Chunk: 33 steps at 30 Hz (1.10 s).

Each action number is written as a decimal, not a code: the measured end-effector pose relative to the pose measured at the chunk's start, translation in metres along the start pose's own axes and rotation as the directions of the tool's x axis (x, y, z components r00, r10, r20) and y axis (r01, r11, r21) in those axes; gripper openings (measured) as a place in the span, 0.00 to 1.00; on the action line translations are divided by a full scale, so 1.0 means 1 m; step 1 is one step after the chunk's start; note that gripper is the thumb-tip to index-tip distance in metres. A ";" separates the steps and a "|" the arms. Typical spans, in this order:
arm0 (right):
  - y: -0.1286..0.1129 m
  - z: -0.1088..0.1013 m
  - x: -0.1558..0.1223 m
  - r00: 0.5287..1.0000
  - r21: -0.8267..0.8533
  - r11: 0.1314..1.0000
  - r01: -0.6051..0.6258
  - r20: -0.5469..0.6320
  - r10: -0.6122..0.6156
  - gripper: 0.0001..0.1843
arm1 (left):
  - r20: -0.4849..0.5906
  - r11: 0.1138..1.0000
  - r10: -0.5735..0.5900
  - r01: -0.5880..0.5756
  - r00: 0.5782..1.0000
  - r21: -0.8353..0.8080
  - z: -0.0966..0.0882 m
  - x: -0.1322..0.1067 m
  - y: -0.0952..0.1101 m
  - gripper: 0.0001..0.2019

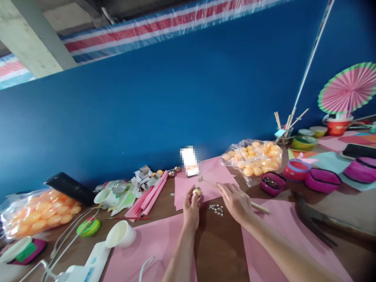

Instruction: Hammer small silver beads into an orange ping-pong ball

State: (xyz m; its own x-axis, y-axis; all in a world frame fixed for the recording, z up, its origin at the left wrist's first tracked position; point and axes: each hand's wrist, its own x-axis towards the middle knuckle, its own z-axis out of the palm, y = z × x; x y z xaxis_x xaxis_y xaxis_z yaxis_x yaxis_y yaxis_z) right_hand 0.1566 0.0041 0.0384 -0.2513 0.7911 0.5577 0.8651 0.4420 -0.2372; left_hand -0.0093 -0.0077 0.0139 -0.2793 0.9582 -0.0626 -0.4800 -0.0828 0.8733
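My left hand (191, 207) is closed on a small round object (198, 191), yellowish in the middle with a darker, shiny rim. My right hand (235, 200) grips a thin pale wooden stick (261, 207). The stick's far end, blurred and slightly thicker, points left to just above the round object, apart from it. Between my forearms, a cluster of small silver balls (216, 210) lies on the brown tabletop. Pink paper sheets (205, 168) lie under and behind my hands. A phone (190, 162) with a blurred bright screen leans at the back.
Bags of orange balls (258, 154) stand right and left. A hammer (314, 219) lies at the right near magenta pouches (322, 181). A white cup (121, 234), a power strip (96, 258) and cables occupy the left. The blue wall (176, 98) closes off the back.
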 end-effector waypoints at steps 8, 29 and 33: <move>-0.005 0.004 -0.008 0.995 0.042 0.994 0.098 0.014 -0.099 0.18 | -0.058 0.996 -0.001 -0.004 0.998 -0.086 -0.001 0.003 0.007 0.18; -0.004 0.007 -0.008 0.989 -0.017 0.991 0.132 -0.060 -0.132 0.17 | -0.092 0.958 -0.097 0.068 0.991 -0.279 -0.013 0.013 0.001 0.10; -0.004 0.008 -0.008 0.986 -0.022 0.990 0.140 -0.090 -0.141 0.16 | -0.091 0.938 -0.124 0.087 0.988 -0.334 -0.013 0.012 0.001 0.07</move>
State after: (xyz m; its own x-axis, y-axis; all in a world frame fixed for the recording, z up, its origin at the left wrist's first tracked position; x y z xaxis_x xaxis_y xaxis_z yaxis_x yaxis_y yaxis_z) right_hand 0.1513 -0.0008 0.0280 -0.3309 0.6797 0.6547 0.8307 0.5390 -0.1397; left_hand -0.0244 0.0005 0.0078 -0.2925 0.9320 -0.2141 -0.7527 -0.0863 0.6527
